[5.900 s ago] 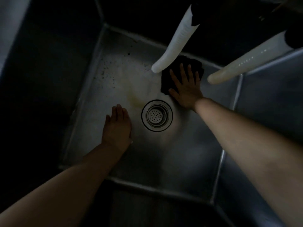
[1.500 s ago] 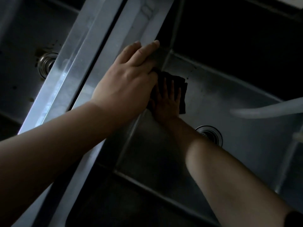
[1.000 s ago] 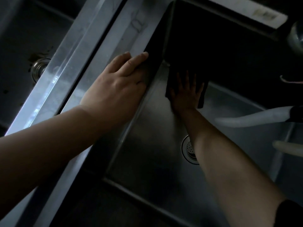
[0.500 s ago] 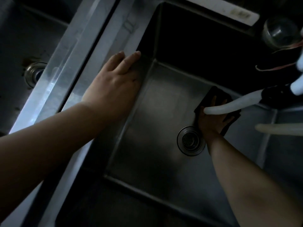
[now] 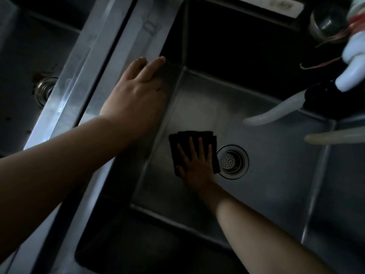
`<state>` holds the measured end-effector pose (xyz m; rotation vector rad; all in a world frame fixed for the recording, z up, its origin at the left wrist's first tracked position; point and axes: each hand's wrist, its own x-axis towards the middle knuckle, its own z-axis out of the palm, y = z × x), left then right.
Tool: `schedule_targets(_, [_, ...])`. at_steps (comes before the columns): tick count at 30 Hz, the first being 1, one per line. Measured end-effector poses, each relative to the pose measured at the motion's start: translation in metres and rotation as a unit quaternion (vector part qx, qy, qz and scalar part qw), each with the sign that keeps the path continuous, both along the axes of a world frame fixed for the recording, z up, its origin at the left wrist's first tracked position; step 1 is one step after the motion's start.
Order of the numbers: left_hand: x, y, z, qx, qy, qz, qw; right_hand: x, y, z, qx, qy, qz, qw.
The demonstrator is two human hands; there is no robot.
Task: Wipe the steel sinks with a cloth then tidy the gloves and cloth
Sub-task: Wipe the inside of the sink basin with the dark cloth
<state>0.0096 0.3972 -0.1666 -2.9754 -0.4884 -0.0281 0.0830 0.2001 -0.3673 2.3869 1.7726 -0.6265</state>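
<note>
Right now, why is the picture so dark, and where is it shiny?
Head view: dim overall, with the sink walls nearly black; the steel rim by the left hand catches pale glare; the dark cloth under the right hand shows little detail.

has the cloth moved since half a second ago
Yes. The cloth, pressed flat under the right hand, went from the far right side of the drain to its left on the sink floor.

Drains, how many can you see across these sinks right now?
2. One drain sits in the floor of the middle sink, just right of the dark cloth. The other drain is in the left sink, beyond the steel divider. The right sink is cut off, so another may be hidden.
</note>
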Motion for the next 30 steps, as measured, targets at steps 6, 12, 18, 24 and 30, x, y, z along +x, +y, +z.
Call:
schedule_targets(6, [0.006,-0.016,-0.003,0.036,0.074,-0.039,0.996,-0.005,-0.043,0.009,0.024,-0.017,0.104,0.994])
schedule_targets(12, [0.018,-0.073,-0.045,-0.11,0.187,0.035,0.976,0.043,-0.001,-0.01,-0.002,-0.015,0.059,0.998])
schedule_targets(18, [-0.006,-0.117,-0.109,-0.226,0.285,0.089,0.927,0.128,-0.004,-0.013,0.004,-0.047,-0.093,0.995])
schedule_targets(24, [-0.023,-0.131,-0.138,-0.253,0.383,0.074,0.885,0.154,-0.089,-0.007,-0.01,-0.052,-0.173,0.983])
schedule_targets(30, [-0.027,-0.129,-0.146,-0.256,0.371,0.077,0.889,0.096,-0.174,0.0,-0.004,-0.053,-0.132,0.99])
